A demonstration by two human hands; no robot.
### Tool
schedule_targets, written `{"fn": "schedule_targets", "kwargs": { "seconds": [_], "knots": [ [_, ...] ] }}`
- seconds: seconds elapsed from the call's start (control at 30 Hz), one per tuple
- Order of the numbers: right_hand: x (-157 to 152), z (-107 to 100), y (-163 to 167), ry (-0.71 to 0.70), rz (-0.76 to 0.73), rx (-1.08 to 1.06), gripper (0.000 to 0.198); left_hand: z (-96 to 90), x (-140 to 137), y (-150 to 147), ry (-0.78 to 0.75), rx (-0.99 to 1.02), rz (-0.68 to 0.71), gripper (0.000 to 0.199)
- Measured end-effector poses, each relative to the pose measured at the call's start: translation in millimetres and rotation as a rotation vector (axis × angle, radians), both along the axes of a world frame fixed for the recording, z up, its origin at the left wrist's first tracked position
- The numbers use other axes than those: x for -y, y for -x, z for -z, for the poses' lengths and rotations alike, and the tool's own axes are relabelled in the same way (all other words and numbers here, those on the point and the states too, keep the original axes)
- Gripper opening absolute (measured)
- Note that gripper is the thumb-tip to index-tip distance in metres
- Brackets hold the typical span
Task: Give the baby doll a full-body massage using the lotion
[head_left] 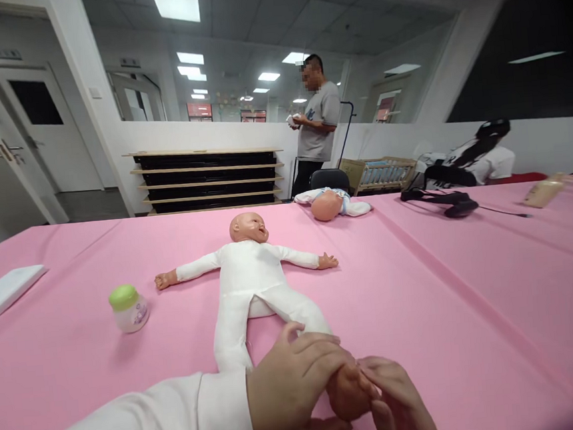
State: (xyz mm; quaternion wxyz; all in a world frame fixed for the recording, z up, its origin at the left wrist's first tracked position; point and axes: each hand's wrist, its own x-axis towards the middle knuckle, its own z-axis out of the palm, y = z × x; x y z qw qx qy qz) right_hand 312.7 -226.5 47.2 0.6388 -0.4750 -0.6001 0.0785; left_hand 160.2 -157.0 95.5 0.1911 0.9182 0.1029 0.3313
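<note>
A baby doll (250, 268) in a white cloth body lies on its back on the pink-covered table, arms spread and head at the far end. Its foot (349, 395), on the right side of the view, sits between my two hands. My left hand (296, 385) wraps round the ankle and upper side of that foot. At the toes, the fingers of my right hand (397, 399) are closed on the foot from the right. The doll's other foot is mostly hidden under my left hand and sleeve. A small jar (129, 309) with a green lid stands left of the doll.
A white device (7, 293) lies at the table's left edge. Toward the far edge are a second doll (326, 206), a black headset (440, 201) and a beige bottle (544, 191). Beyond the table stand one person (322, 115), stacked shelves (208, 178) and a cot (380, 174); another person sits right.
</note>
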Motion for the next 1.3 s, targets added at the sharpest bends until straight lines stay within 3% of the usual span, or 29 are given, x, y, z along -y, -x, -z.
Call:
{"fn": "schedule_targets", "kwargs": {
  "seconds": [0.1, 0.17, 0.23, 0.37, 0.43, 0.5, 0.57, 0.63, 0.7, 0.8, 0.9, 1.0, 1.07, 1.2, 1.3],
  "knots": [
    [-12, -6, 13, -0.018, -0.076, -0.032, 0.024, 9.6, 6, 1, 0.067, 0.128, -0.078, 0.042],
    [-16, -6, 27, 0.042, -0.219, -0.068, 0.036, 15.8, 10, 0, 0.194, 0.206, -0.150, 0.033],
    [-16, -5, 43, 0.107, -0.314, -0.106, 0.042, 20.3, 14, -2, 0.440, 0.279, -0.181, 0.025],
    [-9, -3, 66, 0.242, -0.276, -0.166, 0.047, 22.5, 22, -9, 1.082, 0.412, -0.173, 0.028],
    [-6, -5, 70, 0.258, -0.226, -0.219, 0.047, 20.1, 25, -9, 1.215, 0.415, -0.216, 0.033],
    [-5, -10, 69, 0.253, -0.165, -0.340, 0.044, 15.4, 28, -6, 1.210, 0.353, -0.211, 0.038],
    [-6, -16, 63, 0.289, -0.143, -0.506, 0.038, 10.2, 30, -2, 1.101, 0.298, -0.144, 0.043],
    [-11, -21, 56, 0.378, -0.178, -0.663, 0.034, 6.9, 31, 0, 0.956, 0.258, -0.096, 0.046],
    [-16, -21, 52, 0.451, -0.244, -0.762, 0.036, 7.1, 31, -1, 0.894, 0.257, -0.154, 0.044],
    [-22, -8, 57, 0.432, -0.276, -0.792, 0.047, 11.8, 29, -8, 1.028, 0.364, -0.252, 0.031],
    [-20, 7, 70, 0.397, -0.164, -0.788, 0.060, 15.7, 24, -14, 1.315, 0.458, -0.190, 0.030],
    [-14, 9, 74, 0.406, -0.106, -0.829, 0.052, 13.9, 23, -14, 1.480, 0.477, -0.135, 0.033],
    [-12, 2, 67, 0.439, -0.121, -0.877, 0.045, 10.0, 25, -11, 1.401, 0.420, -0.138, 0.031],
    [-13, -15, 48, 0.564, -0.208, -0.939, 0.041, 4.5, 32, -7, 0.986, 0.216, -0.210, 0.035],
    [-10, -17, 50, 0.465, -0.289, -0.938, 0.049, 4.4, 32, -8, 0.884, 0.196, -0.308, 0.031]
  ]
}}
